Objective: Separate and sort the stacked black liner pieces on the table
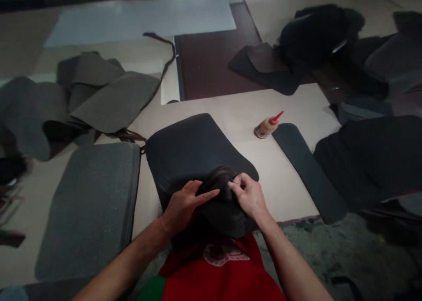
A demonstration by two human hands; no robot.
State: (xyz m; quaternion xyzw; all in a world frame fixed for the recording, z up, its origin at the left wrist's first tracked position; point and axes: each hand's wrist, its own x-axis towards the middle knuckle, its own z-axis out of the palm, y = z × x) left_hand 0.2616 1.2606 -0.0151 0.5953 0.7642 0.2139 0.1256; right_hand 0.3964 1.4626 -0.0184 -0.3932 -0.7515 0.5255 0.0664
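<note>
A dark, leather-like panel (194, 142) lies on the pale work surface in front of me. Over its near edge, a black folded piece (227, 204) of similar material bulges up close to my body. My left hand (187, 202) grips this piece from the left, with one digit stretched across its top and other fingertips hidden behind the fold. On the right side, my right hand (247, 193) pinches the upper edge of the same piece between thumb and fingers.
A small glue-type bottle (266, 127) with a red nozzle stands beside a dark strip (308, 171). Stacked grey panels (90, 208) lie at left, with loose grey pieces (115, 100) behind them. Dark pieces (372, 156) and a black bundle (316, 37) occupy the right.
</note>
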